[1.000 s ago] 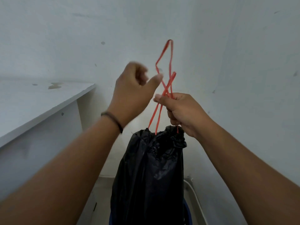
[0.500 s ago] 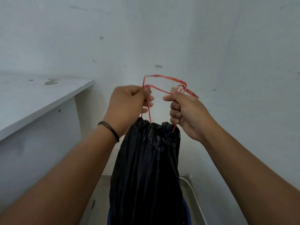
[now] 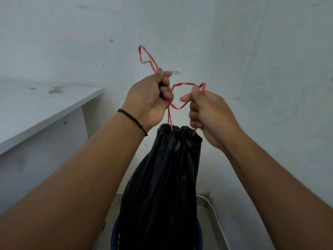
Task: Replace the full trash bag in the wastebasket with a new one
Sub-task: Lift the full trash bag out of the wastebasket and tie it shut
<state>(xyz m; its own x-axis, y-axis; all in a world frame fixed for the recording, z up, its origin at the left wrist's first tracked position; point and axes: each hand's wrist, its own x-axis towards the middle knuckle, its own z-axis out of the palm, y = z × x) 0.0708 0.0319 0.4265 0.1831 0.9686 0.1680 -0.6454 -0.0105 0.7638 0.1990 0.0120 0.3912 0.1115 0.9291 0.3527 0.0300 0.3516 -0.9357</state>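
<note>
There are no words, numbers, labels or signs to read anywhere in this view.

Dim, even, bluish light with soft shadows and no glare. Wide-angle bending at the edges. Slight motion blur on the right hand [image 3: 209, 114].
</note>
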